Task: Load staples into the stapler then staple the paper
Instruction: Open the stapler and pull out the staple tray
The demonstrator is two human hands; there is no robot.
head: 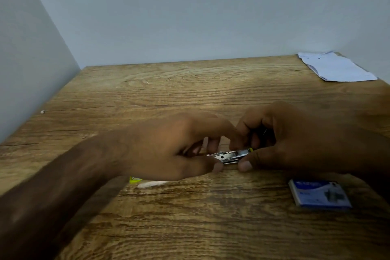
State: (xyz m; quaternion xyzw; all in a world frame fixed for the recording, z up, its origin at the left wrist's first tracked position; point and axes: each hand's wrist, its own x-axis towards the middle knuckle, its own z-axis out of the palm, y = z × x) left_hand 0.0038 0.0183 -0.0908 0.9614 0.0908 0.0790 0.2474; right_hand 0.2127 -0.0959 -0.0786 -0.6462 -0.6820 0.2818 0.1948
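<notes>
A small metal stapler with a yellow end lies low over the wooden table, held from both sides. My left hand pinches its left part between thumb and fingers. My right hand grips its right, yellow end, thumb in front and fingers curled above. Most of the stapler is hidden by the fingers. A blue box of staples lies on the table at the near right, below my right hand. White paper rests at the far right corner.
The wooden table is closed in by grey walls at the left and back. A yellow-green scrap and a white strip lie just under my left wrist. A tiny white speck sits near the left wall.
</notes>
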